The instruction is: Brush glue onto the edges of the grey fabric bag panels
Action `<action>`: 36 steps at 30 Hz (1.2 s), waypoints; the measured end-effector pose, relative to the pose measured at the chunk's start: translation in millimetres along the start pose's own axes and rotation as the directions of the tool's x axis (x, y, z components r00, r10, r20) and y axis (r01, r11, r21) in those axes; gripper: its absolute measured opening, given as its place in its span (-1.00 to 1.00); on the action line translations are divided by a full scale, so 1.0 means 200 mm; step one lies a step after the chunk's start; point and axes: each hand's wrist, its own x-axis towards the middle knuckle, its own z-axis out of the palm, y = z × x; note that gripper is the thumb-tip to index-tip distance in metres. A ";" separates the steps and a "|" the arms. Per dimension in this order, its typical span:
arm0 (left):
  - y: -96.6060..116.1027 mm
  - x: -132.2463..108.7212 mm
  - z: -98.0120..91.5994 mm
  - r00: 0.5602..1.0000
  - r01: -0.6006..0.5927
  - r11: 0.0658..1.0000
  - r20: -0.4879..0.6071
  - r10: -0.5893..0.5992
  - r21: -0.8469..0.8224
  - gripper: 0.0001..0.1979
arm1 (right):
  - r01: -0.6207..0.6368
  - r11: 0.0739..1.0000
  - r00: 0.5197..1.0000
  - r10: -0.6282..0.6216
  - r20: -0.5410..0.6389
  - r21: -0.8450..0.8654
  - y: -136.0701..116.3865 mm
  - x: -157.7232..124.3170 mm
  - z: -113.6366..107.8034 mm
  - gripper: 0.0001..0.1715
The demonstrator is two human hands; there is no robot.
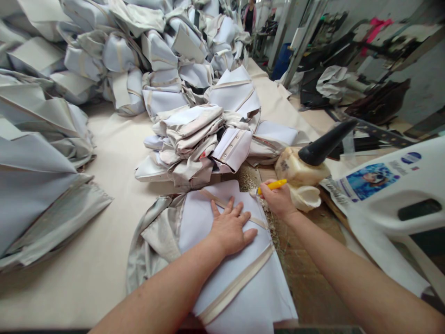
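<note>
The left hand (231, 227) lies open, fingers spread, pressing down a white fabric panel with beige binding strips (239, 283). Just beside it, the right hand (276, 199) is closed around a slim yellow-handled cutter (273, 186), held at the panel's upper edge; its blade is too small to make out, so the tool may be something similar. Right of that hand, a cream block with a black tapered horn (295, 162) sits on a brown wooden board (306, 273) strewn with pale crumbs. Ahead of both hands rises a heap of folded grey-white fabric panels (194, 144) on a cream-covered table (86, 278); well beyond it stands a person (249, 18).
</note>
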 end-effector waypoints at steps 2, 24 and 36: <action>0.00 0.00 0.00 1.000 0.000 1.000 -0.009 0.000 -0.004 -0.45 | -0.006 1.000 0.999 0.006 0.050 -0.001 -0.01 -0.14 -0.05 -0.73; 0.11 -0.05 -0.07 0.993 -0.114 0.988 0.003 0.115 0.107 -0.58 | -0.132 0.990 0.991 0.130 0.023 0.057 -0.08 -0.43 -0.25 -0.69; 0.14 -0.13 -0.02 0.985 -0.134 0.990 0.107 0.137 -0.038 -0.59 | -0.253 0.966 0.952 0.239 0.193 0.052 -0.05 -0.64 -0.31 -0.72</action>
